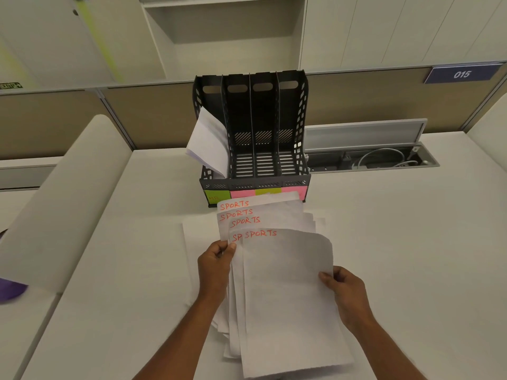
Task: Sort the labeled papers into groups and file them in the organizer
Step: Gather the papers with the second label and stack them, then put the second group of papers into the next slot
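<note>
Left hand [215,266] grip pinching fanned SPORTS papers [285,283] at their left edge, right hand [347,293] grip holding the right edge, organizer [253,127] beyond the grips on worktop [397,229]

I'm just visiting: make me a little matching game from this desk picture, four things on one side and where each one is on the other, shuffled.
Things:
1. SPORTS papers
2. Organizer
3. White sheets
4. Sticky notes

Places:
A. Leaning out of the organizer's leftmost slot
B. Held in the left hand and right hand
C. Along the organizer's front edge
D. Standing on the desk beyond the hands

Pairs: 1-B, 2-D, 3-A, 4-C
</note>
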